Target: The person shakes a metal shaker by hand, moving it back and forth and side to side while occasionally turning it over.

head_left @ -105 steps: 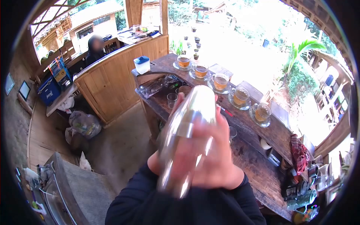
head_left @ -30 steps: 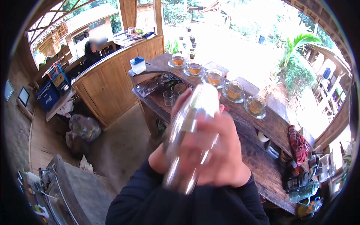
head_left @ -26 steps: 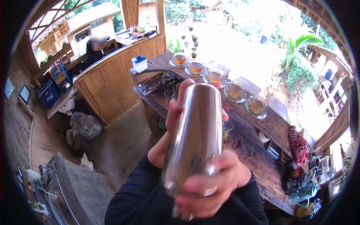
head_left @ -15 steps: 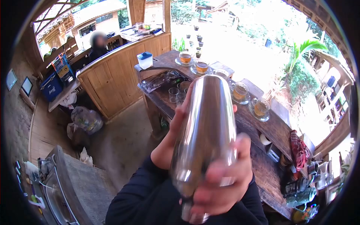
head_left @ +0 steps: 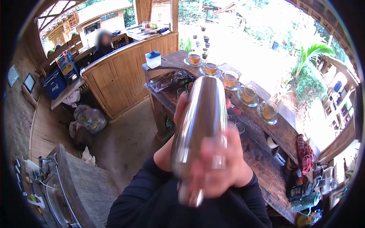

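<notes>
A shiny metal shaker (head_left: 205, 102) is held up in front of my chest, its wide end up and its narrow end tilted down toward me. My left hand (head_left: 180, 110) wraps its left and far side, partly hidden behind the metal. My right hand (head_left: 218, 163), blurred by motion, grips the lower right side. Beyond the shaker, glass cups of amber drink (head_left: 229, 78) stand on saucers in a row along the wooden counter (head_left: 251, 119).
A lidded plastic container (head_left: 153, 59) sits at the counter's far left end. A red cloth (head_left: 305, 152) and glassware (head_left: 310, 199) lie at the right. A person (head_left: 102, 41) is behind the wooden partition (head_left: 129, 72). A sink (head_left: 57, 193) is at lower left.
The shaker and both hands have shifted slightly left, and its narrow lower end is higher in view. My right hand has moved up and left. The background has shifted a little right.
</notes>
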`<action>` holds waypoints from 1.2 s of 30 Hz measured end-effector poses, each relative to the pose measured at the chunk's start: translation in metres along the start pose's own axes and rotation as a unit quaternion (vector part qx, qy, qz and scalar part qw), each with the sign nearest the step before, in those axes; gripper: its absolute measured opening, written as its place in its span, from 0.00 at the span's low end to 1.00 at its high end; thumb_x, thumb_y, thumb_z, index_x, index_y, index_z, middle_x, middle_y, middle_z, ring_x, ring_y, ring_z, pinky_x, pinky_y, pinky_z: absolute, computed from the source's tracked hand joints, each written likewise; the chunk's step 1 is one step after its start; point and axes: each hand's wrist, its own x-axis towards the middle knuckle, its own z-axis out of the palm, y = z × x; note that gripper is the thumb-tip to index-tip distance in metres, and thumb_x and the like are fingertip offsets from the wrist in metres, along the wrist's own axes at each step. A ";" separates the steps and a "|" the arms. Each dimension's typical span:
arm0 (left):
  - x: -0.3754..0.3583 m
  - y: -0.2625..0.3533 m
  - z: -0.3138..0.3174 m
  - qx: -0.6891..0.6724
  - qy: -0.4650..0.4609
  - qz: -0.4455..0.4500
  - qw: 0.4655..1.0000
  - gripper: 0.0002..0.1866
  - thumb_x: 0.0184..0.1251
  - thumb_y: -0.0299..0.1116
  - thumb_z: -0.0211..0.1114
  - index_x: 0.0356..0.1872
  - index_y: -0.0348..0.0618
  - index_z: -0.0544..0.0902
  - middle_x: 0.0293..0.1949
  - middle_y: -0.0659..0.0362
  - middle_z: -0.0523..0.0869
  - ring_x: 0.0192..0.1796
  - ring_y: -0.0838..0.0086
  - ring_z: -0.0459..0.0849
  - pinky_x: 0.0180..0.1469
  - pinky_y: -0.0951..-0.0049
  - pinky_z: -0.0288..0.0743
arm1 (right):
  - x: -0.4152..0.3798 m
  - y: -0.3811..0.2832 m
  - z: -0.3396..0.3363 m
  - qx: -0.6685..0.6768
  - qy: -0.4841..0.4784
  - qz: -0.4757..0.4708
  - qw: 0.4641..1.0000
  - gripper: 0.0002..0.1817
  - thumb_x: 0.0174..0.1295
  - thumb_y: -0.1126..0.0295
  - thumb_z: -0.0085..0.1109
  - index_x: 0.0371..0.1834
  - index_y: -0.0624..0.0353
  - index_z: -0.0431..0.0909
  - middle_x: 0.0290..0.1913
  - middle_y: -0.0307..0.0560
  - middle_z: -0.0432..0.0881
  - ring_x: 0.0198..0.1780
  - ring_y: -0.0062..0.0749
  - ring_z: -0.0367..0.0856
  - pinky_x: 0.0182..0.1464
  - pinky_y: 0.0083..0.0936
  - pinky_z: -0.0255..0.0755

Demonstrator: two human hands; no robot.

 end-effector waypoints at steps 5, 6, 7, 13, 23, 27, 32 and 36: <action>-0.008 -0.006 -0.028 -0.164 0.156 0.048 0.973 0.23 0.72 0.48 0.50 0.56 0.42 0.76 0.52 0.53 0.81 0.53 0.67 0.81 0.56 0.64 0.77 | 0.012 0.011 0.001 -0.028 0.029 0.280 0.959 0.24 0.38 0.65 0.72 0.42 0.62 0.81 0.50 0.55 0.80 0.51 0.51 0.79 0.55 0.53 0.70; -0.006 0.004 -0.013 -0.169 -0.012 -0.038 0.985 0.23 0.71 0.49 0.51 0.55 0.40 0.77 0.55 0.52 0.80 0.55 0.68 0.81 0.56 0.64 0.77 | 0.023 0.001 -0.012 0.010 -0.007 0.212 0.977 0.23 0.37 0.67 0.71 0.42 0.57 0.81 0.49 0.51 0.81 0.52 0.51 0.79 0.55 0.53 0.70; -0.003 0.013 0.010 0.049 0.202 -0.054 0.977 0.31 0.68 0.54 0.55 0.62 0.39 0.71 0.58 0.48 0.77 0.56 0.63 0.80 0.55 0.61 0.78 | 0.022 0.000 0.010 0.011 -0.008 0.213 0.977 0.23 0.37 0.67 0.71 0.42 0.57 0.81 0.49 0.51 0.81 0.52 0.51 0.79 0.55 0.53 0.70; 0.001 0.025 -0.017 -0.008 -0.007 -0.072 0.997 0.39 0.67 0.58 0.55 0.69 0.40 0.59 0.61 0.44 0.71 0.60 0.58 0.77 0.54 0.60 0.79 | -0.003 0.018 0.003 -0.003 -0.089 -0.107 0.990 0.31 0.54 0.49 0.61 0.57 0.57 0.74 0.58 0.59 0.74 0.57 0.52 0.73 0.61 0.46 0.64; -0.001 -0.012 0.016 -0.058 -0.105 -0.041 0.992 0.46 0.63 0.67 0.52 0.71 0.41 0.58 0.63 0.41 0.70 0.59 0.57 0.77 0.61 0.57 0.72 | -0.002 0.010 -0.015 -0.015 -0.042 0.042 0.998 0.25 0.53 0.49 0.61 0.48 0.54 0.80 0.50 0.52 0.81 0.54 0.53 0.77 0.55 0.45 0.70; 0.010 0.005 -0.027 -0.142 0.072 -0.073 0.985 0.31 0.68 0.58 0.51 0.58 0.40 0.75 0.54 0.48 0.80 0.53 0.60 0.81 0.55 0.59 0.77 | -0.010 0.022 -0.011 -0.030 -0.038 0.156 0.987 0.15 0.48 0.58 0.68 0.39 0.47 0.82 0.45 0.49 0.83 0.52 0.49 0.79 0.53 0.53 0.71; 0.014 -0.006 0.002 -0.060 0.110 -0.061 0.990 0.35 0.68 0.58 0.53 0.63 0.37 0.68 0.58 0.45 0.76 0.54 0.59 0.81 0.56 0.61 0.77 | 0.004 0.004 -0.009 -0.071 0.043 0.196 0.977 0.19 0.42 0.64 0.72 0.42 0.46 0.82 0.51 0.50 0.81 0.48 0.53 0.79 0.52 0.50 0.71; 0.018 -0.016 0.000 0.036 -0.128 -0.028 0.991 0.49 0.59 0.65 0.60 0.71 0.40 0.54 0.61 0.42 0.71 0.58 0.56 0.78 0.58 0.58 0.76 | 0.006 0.001 -0.007 -0.031 0.188 -0.036 0.981 0.22 0.35 0.72 0.74 0.36 0.38 0.78 0.45 0.23 0.81 0.45 0.29 0.81 0.50 0.38 0.70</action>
